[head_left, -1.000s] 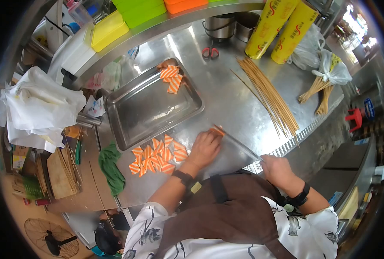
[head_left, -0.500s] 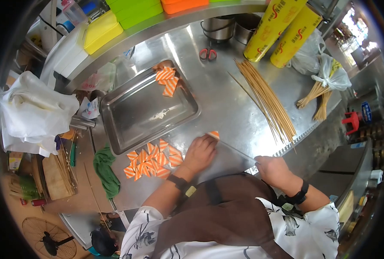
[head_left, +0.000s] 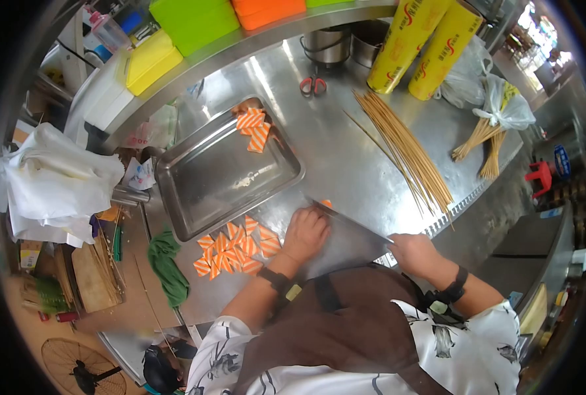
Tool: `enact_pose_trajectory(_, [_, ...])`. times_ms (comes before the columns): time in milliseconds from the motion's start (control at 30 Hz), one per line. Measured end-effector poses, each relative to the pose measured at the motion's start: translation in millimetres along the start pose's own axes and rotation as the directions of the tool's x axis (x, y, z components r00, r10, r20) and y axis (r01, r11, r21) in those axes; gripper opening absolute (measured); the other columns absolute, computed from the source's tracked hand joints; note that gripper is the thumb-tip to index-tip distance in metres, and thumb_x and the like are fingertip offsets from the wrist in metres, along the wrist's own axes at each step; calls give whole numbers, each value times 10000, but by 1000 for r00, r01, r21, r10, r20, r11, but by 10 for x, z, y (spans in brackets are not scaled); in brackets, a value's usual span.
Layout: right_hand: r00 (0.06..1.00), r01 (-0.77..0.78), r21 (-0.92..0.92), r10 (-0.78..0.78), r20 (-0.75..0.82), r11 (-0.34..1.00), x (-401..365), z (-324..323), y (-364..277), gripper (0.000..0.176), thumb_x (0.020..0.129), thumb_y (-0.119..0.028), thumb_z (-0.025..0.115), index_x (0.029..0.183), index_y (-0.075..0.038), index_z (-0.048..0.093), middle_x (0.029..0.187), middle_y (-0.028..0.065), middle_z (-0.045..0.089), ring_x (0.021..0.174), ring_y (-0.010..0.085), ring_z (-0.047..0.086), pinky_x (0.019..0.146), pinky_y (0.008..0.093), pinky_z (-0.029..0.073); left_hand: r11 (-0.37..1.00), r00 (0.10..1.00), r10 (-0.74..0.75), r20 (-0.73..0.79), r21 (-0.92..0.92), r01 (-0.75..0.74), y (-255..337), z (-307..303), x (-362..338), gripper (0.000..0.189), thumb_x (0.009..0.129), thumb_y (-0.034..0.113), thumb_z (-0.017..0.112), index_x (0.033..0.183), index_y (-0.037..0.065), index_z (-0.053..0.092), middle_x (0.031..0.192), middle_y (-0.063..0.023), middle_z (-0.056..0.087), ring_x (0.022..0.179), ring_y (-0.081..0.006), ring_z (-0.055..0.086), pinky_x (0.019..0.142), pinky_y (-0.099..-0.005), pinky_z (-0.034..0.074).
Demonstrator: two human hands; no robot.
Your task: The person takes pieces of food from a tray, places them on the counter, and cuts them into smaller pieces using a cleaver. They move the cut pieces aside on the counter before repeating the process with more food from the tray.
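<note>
My right hand (head_left: 415, 255) is wrapped round the handle of a knife (head_left: 359, 232), whose broad blade reaches left across the steel counter towards my other hand. The fingers of my left hand (head_left: 308, 232) are curled and pressed down at the blade's far end. Just past the blade there, the tip of an orange-and-white striped piece (head_left: 326, 203) shows; the knife and fingers hide the rest. Left of my left wrist lies a cluster of striped triangular pieces (head_left: 230, 249) on the counter. Several more striped pieces (head_left: 255, 129) sit in the far corner of a metal tray (head_left: 230, 222).
Wooden skewers (head_left: 405, 151) lie at the right, with bagged skewer bundles (head_left: 484, 139) beyond. Red-handled scissors (head_left: 313, 86), a pot (head_left: 328, 46) and yellow film rolls (head_left: 438, 56) stand along the back. A green cloth (head_left: 166, 266) lies left of the pieces.
The knife blade has turned from nearly edge-on to showing its broad face, and now covers more of the striped piece at my left fingertips. My hands have barely shifted.
</note>
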State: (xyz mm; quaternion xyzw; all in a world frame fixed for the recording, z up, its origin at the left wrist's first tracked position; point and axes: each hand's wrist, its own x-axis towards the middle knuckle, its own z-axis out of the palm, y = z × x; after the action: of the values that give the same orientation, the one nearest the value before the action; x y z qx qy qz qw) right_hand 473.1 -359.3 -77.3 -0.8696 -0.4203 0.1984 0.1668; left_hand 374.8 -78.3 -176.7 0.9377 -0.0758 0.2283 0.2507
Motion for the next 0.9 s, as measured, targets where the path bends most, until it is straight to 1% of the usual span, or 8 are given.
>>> enact_pose_trajectory(100, [999, -13, 59, 15, -30, 998, -106, 6, 53, 155, 914, -183, 590, 949, -48, 658, 809, 186, 665, 761, 417, 642, 667, 482, 515, 998, 998, -60, 10, -36, 60, 46, -114, 23, 400, 763, 177, 733, 1122, 37, 625, 1167, -155, 589, 1151, -363, 538, 1024, -490, 410])
enact_pose_trajectory(167, [992, -83, 249, 105, -77, 965, -193, -132, -31, 172, 907, -179, 614, 973, -26, 660, 839, 219, 662, 781, 430, 640, 680, 475, 515, 992, 994, -107, -4, -63, 107, 68, -120, 71, 441, 760, 200, 741, 1149, 39, 608, 1208, -162, 572, 1191, -372, 515, 1051, -501, 392])
enact_pose_trajectory(267, [976, -138, 354, 188, -111, 925, -225, -165, -60, 194, 904, -162, 627, 1004, 1, 657, 864, 250, 656, 800, 447, 636, 696, 466, 518, 1000, 989, 30, 143, -10, -29, 31, 38, 140, 464, 765, 247, 740, 1148, 34, 588, 1230, -168, 553, 1244, -366, 470, 1107, -505, 359])
enact_pose_trajectory(500, [931, -346, 398, 365, 30, 850, -285, -158, 13, 233, 916, -183, 628, 1023, 23, 648, 875, 288, 651, 842, 468, 634, 714, 462, 516, 994, 973, -87, 213, 86, 70, -176, -345, -311, 265, 789, 202, 716, 971, 38, 615, 1096, -133, 602, 1158, -337, 534, 1093, -506, 373])
enact_pose_trajectory(633, [924, -370, 366, 381, 44, 854, -250, -44, 95, 241, 917, -188, 630, 1006, 35, 637, 884, 294, 649, 844, 477, 627, 709, 464, 510, 979, 974, -105, 199, 194, 66, -175, -801, -505, 238, 791, 177, 717, 967, 43, 629, 1092, -132, 617, 1128, -338, 553, 1065, -501, 399])
enact_pose_trajectory(733, [926, -354, 360, 378, 3, 863, -160, 61, 141, 244, 920, -189, 625, 989, 44, 626, 872, 301, 638, 832, 484, 618, 700, 469, 506, 995, 991, -45, 127, 95, 33, -166, -1081, -273, 237, 800, 144, 712, 1007, 52, 640, 1119, -126, 621, 1104, -334, 567, 1028, -508, 422])
enact_pose_trajectory(800, [926, -322, 403, 373, -52, 857, -130, 100, 155, 235, 922, -189, 620, 957, 43, 614, 859, 305, 630, 827, 488, 613, 690, 487, 500, 986, 996, -83, -40, 143, 88, -324, -1155, 43, 272, 810, 128, 710, 1058, 41, 636, 1139, -148, 622, 1090, -350, 577, 1007, -499, 435])
enact_pose_trajectory(900, [926, -319, 338, 368, -89, 885, -79, 18, 84, 214, 925, -187, 598, 923, 26, 608, 836, 299, 629, 825, 484, 618, 687, 508, 498, 846, 857, -509, -75, 139, 515, -777, -1075, 560, 353, 837, 178, 702, 1139, 15, 618, 1167, -202, 624, 1117, -408, 572, 974, -488, 458])
